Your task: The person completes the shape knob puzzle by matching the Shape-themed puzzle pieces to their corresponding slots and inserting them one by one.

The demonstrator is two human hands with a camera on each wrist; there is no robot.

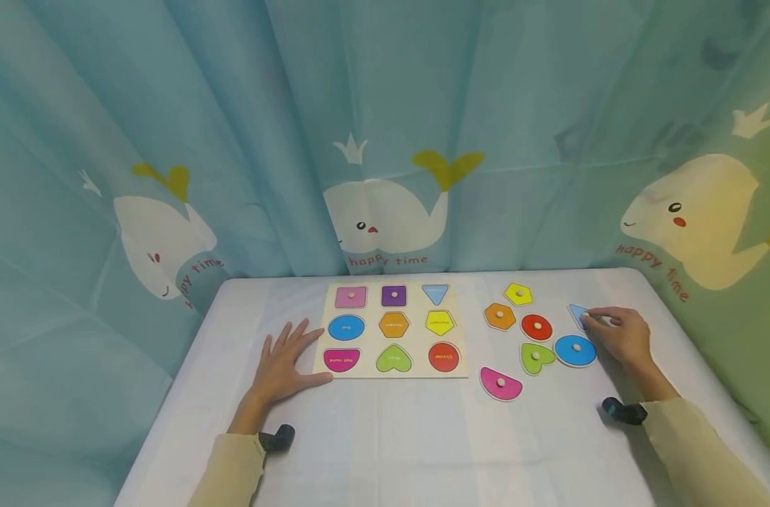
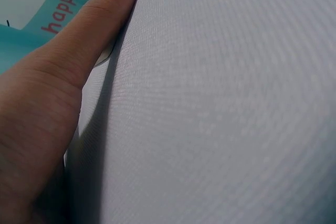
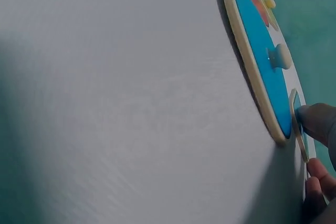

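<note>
My right hand pinches the knob of a light blue triangle puzzle piece at the right of the table. In the right wrist view that piece stands just beyond the blue oval piece, with a fingertip on it. Spread flat on the left, my left hand has thumb and forefinger tips at the left edge of a cream shape board. A pink square piece and a purple square piece with knobs sit in its top row; the other slots show printed colored shapes.
Between board and right hand lie knobbed pieces: yellow pentagon, orange hexagon, red circle, green heart and magenta half-round. A whale-print curtain hangs behind the white-covered table.
</note>
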